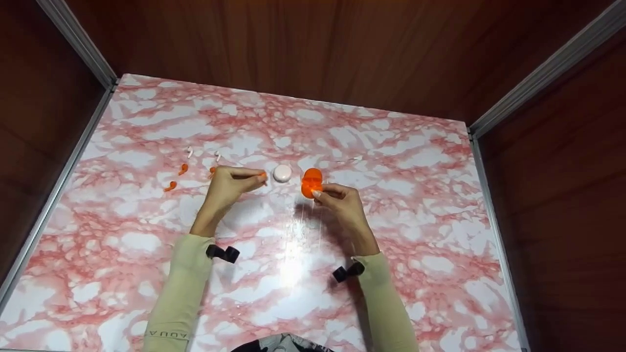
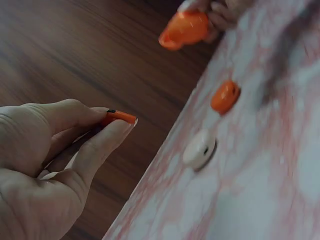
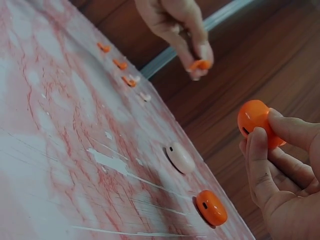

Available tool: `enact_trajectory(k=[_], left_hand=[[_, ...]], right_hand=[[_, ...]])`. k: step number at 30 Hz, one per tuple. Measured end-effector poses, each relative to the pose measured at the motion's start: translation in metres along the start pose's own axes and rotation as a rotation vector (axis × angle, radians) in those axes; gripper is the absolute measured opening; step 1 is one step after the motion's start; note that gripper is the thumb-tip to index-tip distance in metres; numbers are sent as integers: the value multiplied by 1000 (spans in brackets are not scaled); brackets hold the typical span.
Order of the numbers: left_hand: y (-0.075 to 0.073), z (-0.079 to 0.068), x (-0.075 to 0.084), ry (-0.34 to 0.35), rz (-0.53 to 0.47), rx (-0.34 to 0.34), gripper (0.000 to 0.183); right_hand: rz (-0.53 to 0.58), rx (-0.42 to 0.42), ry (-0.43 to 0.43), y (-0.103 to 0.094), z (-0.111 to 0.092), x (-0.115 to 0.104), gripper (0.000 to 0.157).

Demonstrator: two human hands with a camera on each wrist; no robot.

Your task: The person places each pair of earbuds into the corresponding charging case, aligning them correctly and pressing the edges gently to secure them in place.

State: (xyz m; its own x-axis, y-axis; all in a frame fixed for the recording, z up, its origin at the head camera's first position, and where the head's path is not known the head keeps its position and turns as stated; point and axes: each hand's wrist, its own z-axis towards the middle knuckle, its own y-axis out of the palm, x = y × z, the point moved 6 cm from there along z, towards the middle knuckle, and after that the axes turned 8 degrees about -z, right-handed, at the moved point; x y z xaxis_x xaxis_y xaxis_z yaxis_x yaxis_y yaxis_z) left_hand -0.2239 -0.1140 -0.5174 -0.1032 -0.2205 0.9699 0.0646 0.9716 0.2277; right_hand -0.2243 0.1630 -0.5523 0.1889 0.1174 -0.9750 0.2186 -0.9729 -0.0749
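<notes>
In head view, L hand point(image 1: 228, 186) pinches small orange plastic earbud point(image 2: 122, 116) btwn thumb & fingertips. R hand point(image 1: 345, 203), abt 3 o'clock from it, pinches rounded glossy orange plastic case point(image 3: 254, 117) above red-&-white marbled tabletop point(image 1: 430, 195). Btwn hands: rounded off-white plastic case point(image 1: 282, 173); R wrist view: 2nd rounded orange plastic case point(image 3: 212, 209) at its 5 o'clock. 3 orange stemmed earbuds point(image 1: 183, 169) + 2 white stemmed earbuds point(image 1: 217, 156) lie 9–11 o'clock of L hand.

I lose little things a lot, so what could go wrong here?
The left hand pinches a tiny earbud, which might slip. The right hand holds an orange case above the table, so it could fall. Three orange earbuds lie there looking alike, so pairs might get mixed up.
</notes>
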Motion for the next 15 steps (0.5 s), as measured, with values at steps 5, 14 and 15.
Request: enact_trajectory(k=[5,14,15], left_hand=[[22,6,0,-38,-174,-69,28],[51,11,0,-70,-219,-142,28],[54,11,1,-73,-225,-147,28]], right_hand=[[8,-1,-11,1,-1,-2,37],[-20,-9,-35,2,-2,-5,34],[-16,-12,-34,2,-2,-5,35]])
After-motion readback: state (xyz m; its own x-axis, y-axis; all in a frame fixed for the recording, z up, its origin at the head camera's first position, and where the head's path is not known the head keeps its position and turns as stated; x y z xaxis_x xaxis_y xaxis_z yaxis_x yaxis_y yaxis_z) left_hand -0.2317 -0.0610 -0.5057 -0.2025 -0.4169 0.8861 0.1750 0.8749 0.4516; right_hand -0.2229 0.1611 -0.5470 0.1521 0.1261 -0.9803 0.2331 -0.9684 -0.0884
